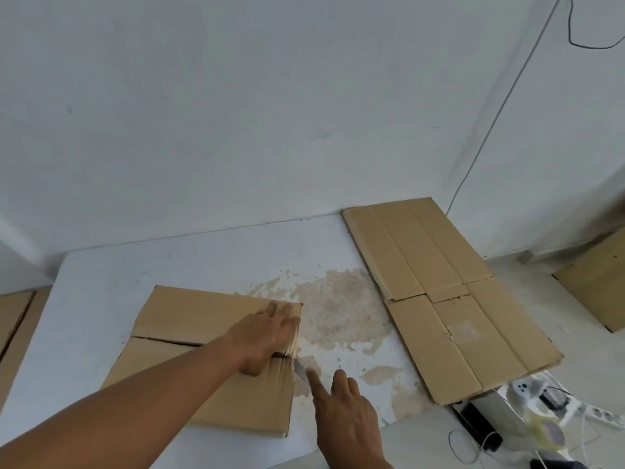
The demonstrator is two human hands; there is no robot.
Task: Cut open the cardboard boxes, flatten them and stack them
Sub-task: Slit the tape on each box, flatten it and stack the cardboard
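Collapsed box (pixel 203 309) on table (pixel 101 275), knife (pixel 299 369) at its right-edge seam
Cardboard looks light, stiff but bendy at folds, prob. best pinned near the cut; left hand (pixel 267 330) presses flat on it, right hand (pixel 345 414) grips the knife w/ forefinger along blade; flattened box (pixel 439 299) lies apart, further right

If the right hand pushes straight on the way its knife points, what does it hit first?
The right edge of the box at the slit; the knife tip seems to touch it. Just beyond lies the left hand, pressing on the box, thumb nearest the line, though depth is unclear.
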